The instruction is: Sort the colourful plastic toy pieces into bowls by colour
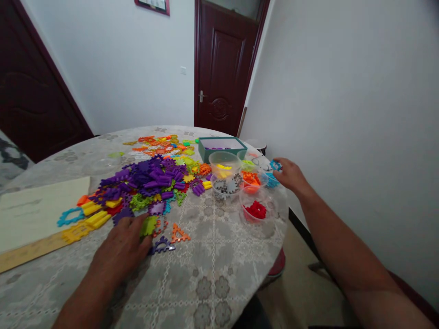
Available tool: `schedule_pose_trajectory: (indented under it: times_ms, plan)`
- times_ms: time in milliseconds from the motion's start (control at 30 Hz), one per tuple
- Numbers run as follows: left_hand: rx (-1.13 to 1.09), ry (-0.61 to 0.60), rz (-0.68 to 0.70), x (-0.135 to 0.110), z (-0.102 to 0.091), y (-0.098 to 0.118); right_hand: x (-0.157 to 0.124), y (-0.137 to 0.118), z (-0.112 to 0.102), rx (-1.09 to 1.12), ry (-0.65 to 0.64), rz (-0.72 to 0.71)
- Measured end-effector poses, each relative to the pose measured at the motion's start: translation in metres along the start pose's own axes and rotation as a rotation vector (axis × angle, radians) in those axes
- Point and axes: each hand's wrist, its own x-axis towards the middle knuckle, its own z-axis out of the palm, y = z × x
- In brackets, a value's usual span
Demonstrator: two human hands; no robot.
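Note:
My right hand pinches a blue toothed plastic building piece at the table's right edge. Just below it, more blue pieces lie in a clear tub. My left hand is at the near side of the pile, its thumb and fingers closed around a yellow-green toothed piece. Close to its fingertips lie a purple triangular piece and an orange triangle. Beyond stretches a heap of purple pieces, with yellow and green ones mixed in.
Clear tubs hold red pieces, orange pieces, grey pieces and yellow pieces. Behind them stands a green-edged box. Orange pieces lie at the back. A wooden ruler and paper are at left.

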Motion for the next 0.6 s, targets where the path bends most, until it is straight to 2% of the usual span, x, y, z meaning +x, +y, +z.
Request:
schedule_pose_trajectory:
  times_ms: [100, 200, 300, 367, 433, 467, 533, 600]
  plan:
    - [0.022, 0.042, 0.017, 0.000, 0.006, -0.003, 0.010, 0.024, 0.009, -0.041, -0.032, 0.028]
    - [0.075, 0.078, 0.041, -0.003, 0.009, 0.000, 0.003, 0.020, 0.008, -0.010, 0.046, 0.051]
    - [0.148, 0.122, 0.020, -0.008, 0.006, 0.010, -0.028, -0.016, -0.003, 0.170, 0.217, 0.031]
    - [0.188, 0.135, -0.016, -0.013, 0.002, 0.019, -0.059, -0.056, -0.015, 0.347, 0.245, -0.041]
    - [0.191, 0.134, -0.022, -0.015, 0.000, 0.026, -0.089, -0.099, -0.027, 0.509, 0.147, -0.139]
    - [0.192, 0.145, -0.035, -0.016, 0.000, 0.029, -0.102, -0.119, -0.032, 0.581, 0.051, -0.224]
    - [0.169, 0.162, -0.027, -0.017, 0.000, 0.030, -0.121, -0.156, -0.035, 0.697, -0.202, -0.385]
    - [0.120, 0.197, -0.019, -0.018, 0.001, 0.030, -0.128, -0.188, -0.028, 0.748, -0.440, -0.527]
